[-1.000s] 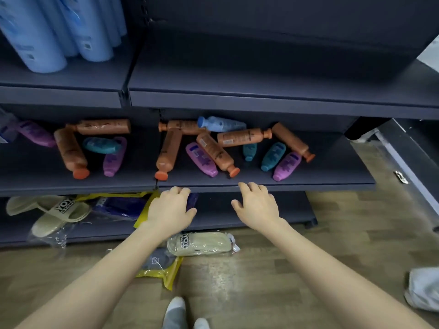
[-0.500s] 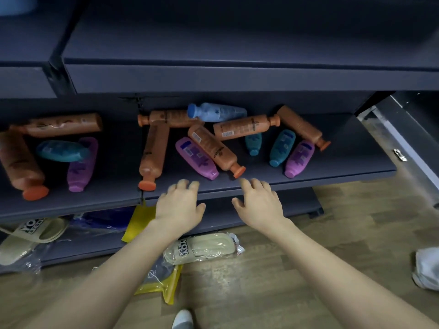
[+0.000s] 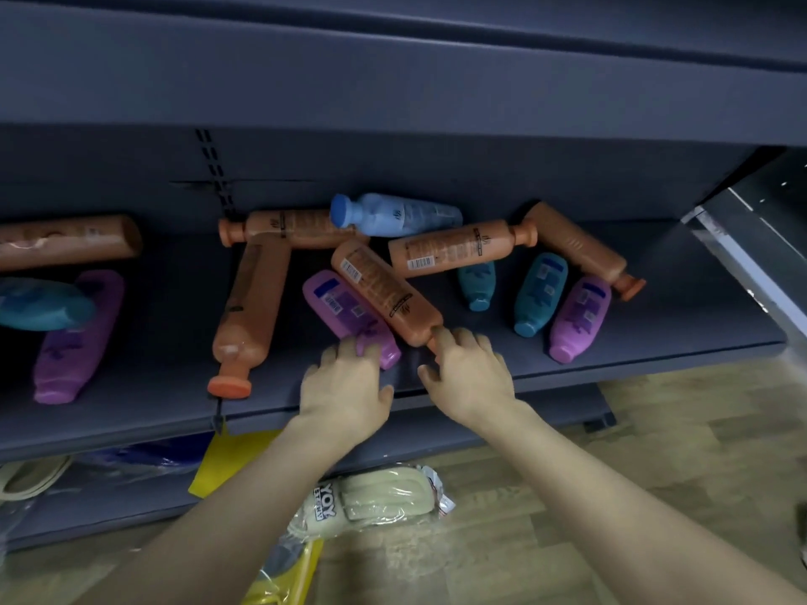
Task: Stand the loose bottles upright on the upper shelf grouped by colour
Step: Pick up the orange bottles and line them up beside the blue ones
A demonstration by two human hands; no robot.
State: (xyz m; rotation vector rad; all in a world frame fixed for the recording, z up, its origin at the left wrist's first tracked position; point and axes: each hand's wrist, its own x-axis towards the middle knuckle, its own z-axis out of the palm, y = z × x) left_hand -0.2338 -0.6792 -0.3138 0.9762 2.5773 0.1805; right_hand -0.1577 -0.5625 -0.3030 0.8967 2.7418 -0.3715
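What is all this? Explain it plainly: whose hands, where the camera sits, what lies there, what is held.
No machine here: a person wears a camera on the head, looking down at their own bare hands. On the dark shelf bottles lie on their sides: orange, purple, teal, one light blue bottle. The left hand rests fingers on a purple bottle; the right hand touches the cap end of an orange bottle. Neither looks gripped or lifted. A wrapped slipper lies on the floor below.
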